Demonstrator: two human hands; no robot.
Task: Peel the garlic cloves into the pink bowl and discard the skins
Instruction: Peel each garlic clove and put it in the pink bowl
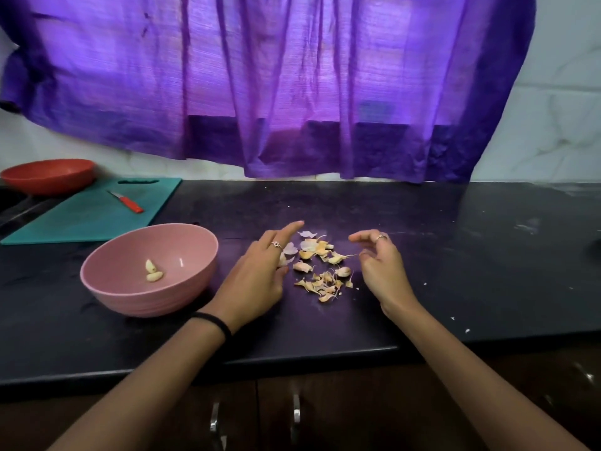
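Head view: the left hand point(257, 275) and right hand point(379, 265) hover loosely spread, holding nothing, either side of the skins point(322, 268) on the surface point(455, 255). Two peeled cloves point(152, 271) lie in the pink bowl point(107, 288), left of the left hand. Unpeeled cloves may hide among the skins; sweeping everything away could discard them.

A black desk point(422, 255) carries everything. A pile of garlic skins and cloves point(320, 266) lies between the two grips. Left of the left grip point(260, 275) sits the pink bowl point(136, 301); beyond it, a teal cutting board point(81, 219) and a red bowl point(48, 175).
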